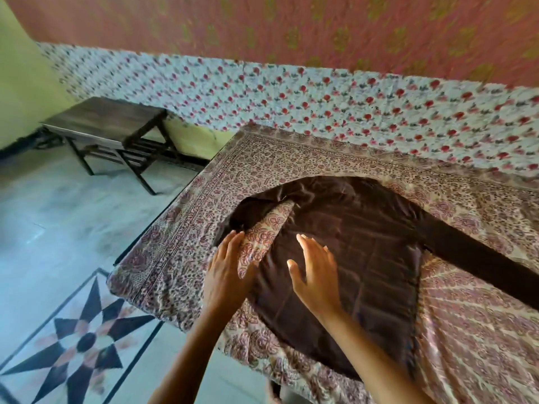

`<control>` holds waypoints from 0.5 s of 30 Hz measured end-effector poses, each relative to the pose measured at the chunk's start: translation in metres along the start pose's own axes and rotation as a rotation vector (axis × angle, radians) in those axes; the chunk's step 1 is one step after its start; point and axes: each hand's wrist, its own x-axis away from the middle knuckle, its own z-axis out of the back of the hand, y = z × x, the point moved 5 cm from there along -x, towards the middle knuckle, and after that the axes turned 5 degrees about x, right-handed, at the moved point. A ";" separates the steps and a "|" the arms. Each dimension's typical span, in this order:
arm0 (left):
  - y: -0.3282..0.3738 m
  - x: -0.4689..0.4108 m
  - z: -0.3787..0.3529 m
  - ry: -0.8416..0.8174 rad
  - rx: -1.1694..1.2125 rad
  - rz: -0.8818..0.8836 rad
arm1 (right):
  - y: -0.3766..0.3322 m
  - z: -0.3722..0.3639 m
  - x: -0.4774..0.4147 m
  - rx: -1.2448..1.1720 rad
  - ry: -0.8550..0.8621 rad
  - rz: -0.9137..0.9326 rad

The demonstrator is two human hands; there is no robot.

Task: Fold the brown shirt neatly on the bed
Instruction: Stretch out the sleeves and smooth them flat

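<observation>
The brown shirt [358, 237] is lying flat on the bed [481, 330], taking up the middle of the patterned sheet. Its long axis is running from the hem at the near edge, at 6 o'clock, up to the shoulders at 12 o'clock.

Both hands are working over the shirt's left half. The left hand [226, 272] is lying with fingers straight and pressed together on the wedge of sheet showing between body and sleeve, fingertips pointing to 12 o'clock and just touching brown cloth. The right hand [316, 277] is reaching over the shirt's body, fingers straight and slightly spread, thumb out toward 9 o'clock. With the blur, I cannot tell whether it is pressing down or skimming just above. Neither hand is pinching anything.

Here is what the next move is turning on, as I'm reading it. The near sleeve [250, 212] is bunching at 11 o'clock from the left hand, right at its fingertips, angling down toward 7 o'clock. The long sleeve [478, 262] is stretching off toward 4 o'clock, well apart from both hands, with the right hand the nearer of the 2. So the left hand is looking best placed to bring the near sleeve across toward 3 o'clock, while the right is steadying the body.

Off the bed, at 10 o'clock, a dark wooden bench [105, 125] is standing on the floor.
</observation>
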 end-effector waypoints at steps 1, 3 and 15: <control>-0.009 -0.011 0.000 -0.013 -0.006 0.007 | -0.003 -0.011 -0.009 0.001 0.004 0.000; -0.025 -0.031 -0.002 -0.039 -0.028 0.004 | -0.007 -0.032 -0.027 -0.002 -0.001 -0.006; -0.114 -0.153 -0.005 -0.179 -0.088 0.074 | -0.010 -0.147 -0.129 -0.100 -0.147 -0.045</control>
